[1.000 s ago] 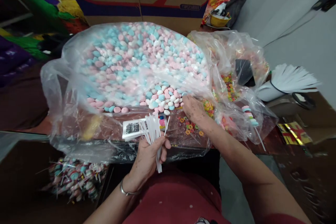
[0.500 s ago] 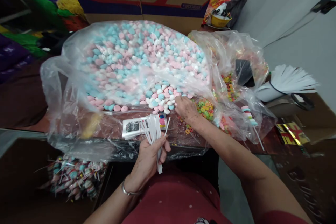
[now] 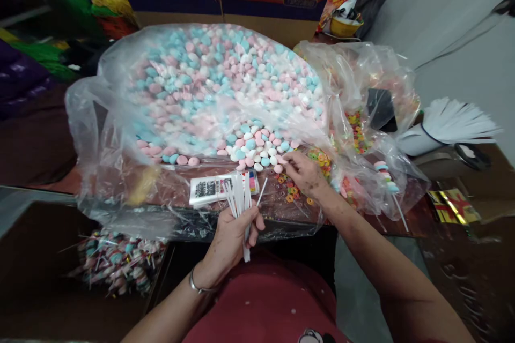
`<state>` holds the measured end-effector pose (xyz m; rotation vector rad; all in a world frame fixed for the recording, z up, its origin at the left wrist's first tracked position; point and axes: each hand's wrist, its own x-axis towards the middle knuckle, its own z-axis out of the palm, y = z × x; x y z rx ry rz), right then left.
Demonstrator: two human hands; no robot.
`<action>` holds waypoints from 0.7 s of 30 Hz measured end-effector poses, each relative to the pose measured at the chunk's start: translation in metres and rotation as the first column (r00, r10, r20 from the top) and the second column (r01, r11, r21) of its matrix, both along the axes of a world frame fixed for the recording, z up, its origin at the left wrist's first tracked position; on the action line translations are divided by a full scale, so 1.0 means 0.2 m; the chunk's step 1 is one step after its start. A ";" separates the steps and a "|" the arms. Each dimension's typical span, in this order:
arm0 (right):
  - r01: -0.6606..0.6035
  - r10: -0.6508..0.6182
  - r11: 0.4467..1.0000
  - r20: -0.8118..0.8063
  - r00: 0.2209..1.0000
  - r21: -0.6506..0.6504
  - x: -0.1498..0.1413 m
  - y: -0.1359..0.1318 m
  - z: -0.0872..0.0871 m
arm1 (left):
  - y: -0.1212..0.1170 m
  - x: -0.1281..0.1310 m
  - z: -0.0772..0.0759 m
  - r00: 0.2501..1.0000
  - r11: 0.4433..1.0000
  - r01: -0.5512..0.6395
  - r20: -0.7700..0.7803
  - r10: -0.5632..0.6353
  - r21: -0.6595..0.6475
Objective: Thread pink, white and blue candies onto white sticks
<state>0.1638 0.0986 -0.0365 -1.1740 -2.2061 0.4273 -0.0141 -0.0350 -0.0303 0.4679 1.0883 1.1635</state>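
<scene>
My left hand [image 3: 237, 230] is closed round a bundle of flat white sticks [image 3: 241, 193], with one stick [image 3: 263, 191] leaning apart to the right. At the right edge of a loose pile of pink, blue and white marshmallow-like candies [image 3: 257, 144], my right hand [image 3: 306, 174] pinches a pink candy [image 3: 281, 161] between thumb and fingers. Small coloured ring candies [image 3: 293, 193] lie under and beside that hand. Behind the pile stretches a large clear bag [image 3: 225, 86] full of the same pastel candies. A stack of printed clear wrappers [image 3: 209, 189] lies behind my left hand.
A box [image 3: 32, 257] at lower left holds many wrapped candy sticks [image 3: 120, 262]. To the right are a threaded candy stick [image 3: 386, 177], a container of white strips [image 3: 454, 123] and a gold-and-red packet [image 3: 453, 203]. A large carton [image 3: 241, 5] stands behind.
My right hand has drawn back slightly to the right from the candy pile, with a pink candy now at its fingertips. The left hand keeps its hold on the sticks. The view has shifted a little.
</scene>
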 end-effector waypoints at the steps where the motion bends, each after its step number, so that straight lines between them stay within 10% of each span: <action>1: -0.037 0.036 0.998 0.019 0.999 0.058 -0.01 0.00 -0.01 | 0.00 0.00 0.00 1.000 1.000 0.000 -0.003 0.000 -0.001; 13: -0.055 0.027 0.977 0.137 0.990 0.205 -0.05 -0.02 -0.07 | 0.00 -0.01 -0.02 1.000 1.000 0.014 -0.007 -0.014 0.006; 21: -0.123 -0.008 0.967 0.506 0.862 0.224 -0.09 -0.04 -0.01 | -0.01 -0.01 -0.01 1.000 1.000 0.016 -0.020 -0.016 -0.002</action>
